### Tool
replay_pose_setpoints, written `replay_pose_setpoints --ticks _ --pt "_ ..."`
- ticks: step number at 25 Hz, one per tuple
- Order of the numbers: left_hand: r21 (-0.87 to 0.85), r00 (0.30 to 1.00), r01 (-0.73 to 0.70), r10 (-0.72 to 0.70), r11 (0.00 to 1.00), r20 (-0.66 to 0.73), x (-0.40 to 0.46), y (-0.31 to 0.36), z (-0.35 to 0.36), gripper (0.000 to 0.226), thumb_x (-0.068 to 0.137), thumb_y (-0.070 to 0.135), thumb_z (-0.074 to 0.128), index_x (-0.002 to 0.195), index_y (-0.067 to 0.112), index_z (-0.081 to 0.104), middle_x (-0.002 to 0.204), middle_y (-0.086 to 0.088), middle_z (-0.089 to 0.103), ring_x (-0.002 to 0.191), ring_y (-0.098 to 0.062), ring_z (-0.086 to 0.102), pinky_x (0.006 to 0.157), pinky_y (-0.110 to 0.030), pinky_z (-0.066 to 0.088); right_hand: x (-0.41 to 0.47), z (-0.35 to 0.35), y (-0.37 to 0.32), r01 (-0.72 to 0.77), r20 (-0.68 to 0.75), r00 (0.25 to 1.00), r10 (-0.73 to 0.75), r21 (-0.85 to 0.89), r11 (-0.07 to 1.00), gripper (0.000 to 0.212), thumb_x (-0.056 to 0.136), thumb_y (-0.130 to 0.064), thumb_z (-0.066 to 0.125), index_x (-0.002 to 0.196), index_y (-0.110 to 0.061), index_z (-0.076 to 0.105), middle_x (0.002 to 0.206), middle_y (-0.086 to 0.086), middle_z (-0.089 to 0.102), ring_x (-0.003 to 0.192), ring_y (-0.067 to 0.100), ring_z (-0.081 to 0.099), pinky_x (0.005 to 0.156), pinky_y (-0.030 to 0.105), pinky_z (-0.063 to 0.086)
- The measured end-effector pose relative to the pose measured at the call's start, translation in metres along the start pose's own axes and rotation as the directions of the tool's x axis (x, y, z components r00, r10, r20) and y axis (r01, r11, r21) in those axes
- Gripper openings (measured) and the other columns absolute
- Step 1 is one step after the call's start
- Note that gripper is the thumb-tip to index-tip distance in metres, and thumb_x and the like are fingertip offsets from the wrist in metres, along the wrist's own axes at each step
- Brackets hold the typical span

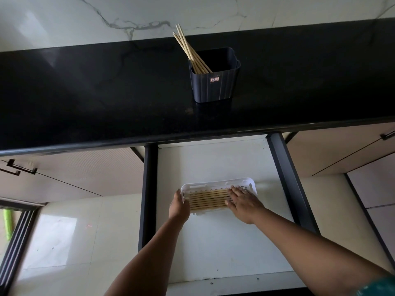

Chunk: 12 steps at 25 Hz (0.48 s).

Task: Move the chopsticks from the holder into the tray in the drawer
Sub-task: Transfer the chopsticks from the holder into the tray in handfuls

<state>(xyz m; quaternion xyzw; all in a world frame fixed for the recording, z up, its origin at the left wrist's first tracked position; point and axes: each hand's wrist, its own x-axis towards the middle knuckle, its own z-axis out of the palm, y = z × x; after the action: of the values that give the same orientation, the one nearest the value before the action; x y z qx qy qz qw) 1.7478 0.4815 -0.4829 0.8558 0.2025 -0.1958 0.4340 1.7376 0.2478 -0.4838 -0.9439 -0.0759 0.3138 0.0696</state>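
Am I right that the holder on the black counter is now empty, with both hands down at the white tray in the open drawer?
Not quite. The head view shows the holder still has several chopsticks leaning in it. The rest holds: it stands on the black counter, and the left hand and right hand are at the white tray in the open drawer.

Both arms extend forward and downward, bare to the forearm, converging slightly. Left hand (pixel 179 205): wrist straight, thumb side up, fingers curled inward and largely hidden from the camera; grip state cannot be confirmed. Right hand (pixel 243 203): palm down, flat, fingers (pixel 232 194) extended and slightly spread, pointing left toward the other hand. Right wrist bent slightly inward. The hands are apart, not touching each other.
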Motion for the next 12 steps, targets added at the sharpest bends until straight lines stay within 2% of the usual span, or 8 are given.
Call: replay_pose_setpoints --ticks 4,6,9,12 --pt "-0.014 0.998 0.052 -0.052 0.999 -0.045 -0.001 -0.001 0.001 0.035 0.092 0.017 0.042 0.127 0.016 0.048 0.118 -0.013 0.063 0.092 -0.024 0.054 0.078 -0.03 0.044 0.002 -0.003 -0.001 -0.002 -0.106 0.994 0.002 0.005 1.0 0.061 0.101 -0.05 0.022 0.15 -0.013 0.03 0.158 0.005 0.028 0.15 0.021 0.014 0.121 0.039 0.013" --pt "-0.003 0.996 0.08 -0.08 0.997 -0.047 0.0 0.0 -0.001 0.042 0.092 0.02 0.046 0.134 0.015 0.043 0.127 -0.012 0.06 0.107 -0.029 0.056 0.089 -0.035 0.047 0.0 -0.005 -0.002 0.005 -0.179 0.984 0.004 0.051 0.999 0.057 0.101 -0.047 0.028 0.146 -0.014 0.037 0.153 0.006 0.035 0.146 0.023 0.024 0.117 0.038 0.024" --pt "0.057 0.995 0.034 -0.028 0.998 -0.094 0.0 0.005 -0.006 0.057 0.09 0.021 0.055 0.142 0.011 0.034 0.142 -0.011 0.048 0.128 -0.031 0.046 0.107 -0.043 0.039 -0.005 -0.017 -0.008 0.054 -0.406 0.914 -0.013 0.091 0.994 0.04 0.098 -0.041 0.039 0.125 -0.017 0.056 0.126 0.002 0.055 0.121 0.024 0.05 0.097 0.04 0.042" --pt "0.067 0.976 -0.066 0.079 0.996 -0.205 -0.007 0.031 -0.012 0.054 0.089 0.019 0.057 0.139 0.011 0.037 0.143 -0.011 0.045 0.131 -0.028 0.042 0.108 -0.039 0.035 -0.008 -0.05 -0.025 0.124 -0.554 0.831 -0.05 0.097 0.988 0.025 0.096 -0.032 0.045 0.106 -0.016 0.062 0.109 0.002 0.058 0.103 0.025 0.054 0.081 0.04 0.047"
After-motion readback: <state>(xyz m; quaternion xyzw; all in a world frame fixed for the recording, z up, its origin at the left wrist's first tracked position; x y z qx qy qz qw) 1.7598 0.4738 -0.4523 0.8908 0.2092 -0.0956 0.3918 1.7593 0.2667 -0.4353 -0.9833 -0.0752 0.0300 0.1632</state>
